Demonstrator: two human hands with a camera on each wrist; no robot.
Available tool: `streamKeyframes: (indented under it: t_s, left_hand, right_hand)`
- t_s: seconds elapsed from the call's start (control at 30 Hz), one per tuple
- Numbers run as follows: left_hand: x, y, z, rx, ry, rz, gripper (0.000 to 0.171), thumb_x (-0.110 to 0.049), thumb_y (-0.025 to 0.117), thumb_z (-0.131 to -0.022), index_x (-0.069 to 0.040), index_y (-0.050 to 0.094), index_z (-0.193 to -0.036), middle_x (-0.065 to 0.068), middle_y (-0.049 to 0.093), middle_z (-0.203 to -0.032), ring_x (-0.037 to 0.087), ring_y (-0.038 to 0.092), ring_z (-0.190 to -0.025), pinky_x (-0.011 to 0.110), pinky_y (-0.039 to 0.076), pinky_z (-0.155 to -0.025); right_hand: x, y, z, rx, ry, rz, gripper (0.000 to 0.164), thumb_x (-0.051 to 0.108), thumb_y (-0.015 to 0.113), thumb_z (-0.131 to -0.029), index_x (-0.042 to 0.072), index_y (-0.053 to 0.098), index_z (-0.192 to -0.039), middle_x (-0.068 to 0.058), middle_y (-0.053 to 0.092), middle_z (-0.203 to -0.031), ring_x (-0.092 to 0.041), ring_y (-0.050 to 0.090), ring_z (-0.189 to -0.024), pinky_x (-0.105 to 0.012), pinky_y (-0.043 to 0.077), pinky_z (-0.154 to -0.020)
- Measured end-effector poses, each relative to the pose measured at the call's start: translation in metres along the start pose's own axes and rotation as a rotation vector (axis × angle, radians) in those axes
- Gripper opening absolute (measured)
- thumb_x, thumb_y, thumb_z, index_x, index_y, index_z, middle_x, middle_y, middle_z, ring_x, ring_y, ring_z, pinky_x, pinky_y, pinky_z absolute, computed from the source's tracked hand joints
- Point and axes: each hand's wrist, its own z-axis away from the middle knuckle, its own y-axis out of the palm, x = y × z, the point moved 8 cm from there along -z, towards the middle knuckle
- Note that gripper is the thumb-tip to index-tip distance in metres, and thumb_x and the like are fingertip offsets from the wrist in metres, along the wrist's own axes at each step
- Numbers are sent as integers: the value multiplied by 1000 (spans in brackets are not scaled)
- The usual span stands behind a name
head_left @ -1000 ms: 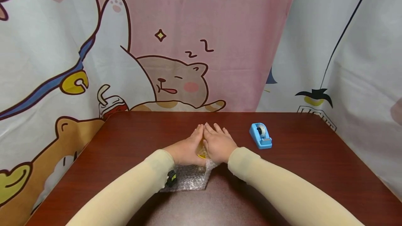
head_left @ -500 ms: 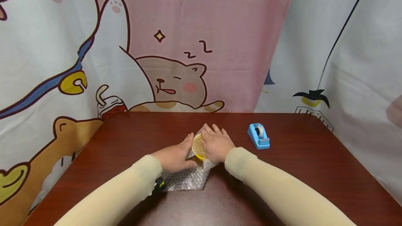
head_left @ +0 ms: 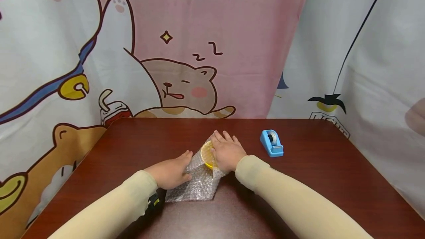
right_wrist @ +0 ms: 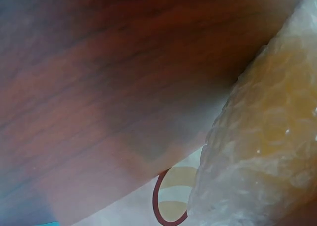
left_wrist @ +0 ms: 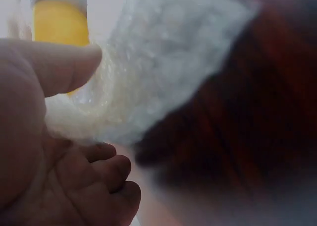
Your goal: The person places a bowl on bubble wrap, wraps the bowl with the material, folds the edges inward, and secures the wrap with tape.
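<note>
A round yellow object [head_left: 207, 154] lies wrapped in clear bubble wrap [head_left: 199, 187] near the middle of the table; its kind is not clear through the film. My right hand [head_left: 227, 152] rests on its right side with fingers extended. In the right wrist view the wrapped side [right_wrist: 277, 122] shows yellow through the bubbles. My left hand [head_left: 170, 172] is at the left edge of the wrap, thumb and fingers spread apart. The left wrist view has the thumb [left_wrist: 64, 67] against the wrap's curled edge, with the loosely bent fingers [left_wrist: 111, 171] below it.
A blue tape dispenser [head_left: 272, 143] with a roll of tape stands to the right, beyond the right hand. The dark red-brown wooden table [head_left: 299, 187] ends at a cartoon-printed curtain [head_left: 245, 47] at the back.
My left hand has moved left and nearer, away from the yellow object, uncovering it and more of the wrap. The right hand stays at the object's right side.
</note>
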Motion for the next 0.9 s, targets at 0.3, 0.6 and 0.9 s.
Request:
streamKeyframes:
  t_s: [0.3, 0.6, 0.9]
  left_hand:
    - [10, 0, 7, -15, -35, -38, 70, -35, 59, -108, -2, 33, -164, 16, 23, -175, 30, 32, -159, 49, 34, -127]
    - [11, -4, 11, -66, -7, -19, 61, -29, 64, -106, -3, 47, -158, 19, 33, -171, 34, 43, -153, 52, 40, -122]
    - [11, -8, 16, -95, 4, 7, 46, -25, 66, -105, -12, 62, -148, 18, 41, -167, 36, 49, -149, 53, 44, -119]
  right_hand:
    - [1, -2, 3, -8, -1, -3, 61, 37, 41, -113, 9, 33, -166, -10, 24, -176, -41, 22, -162, -64, 22, -128]
    - [0, 0, 1, -7, 19, -4, 60, 37, 41, -113, 10, 33, -166, -10, 24, -176, -39, 21, -162, -63, 21, -129]
    - [0, -2, 2, -29, 15, 11, 60, 37, 41, -113, 9, 35, -165, -12, 27, -174, -41, 24, -161, -64, 25, -127]
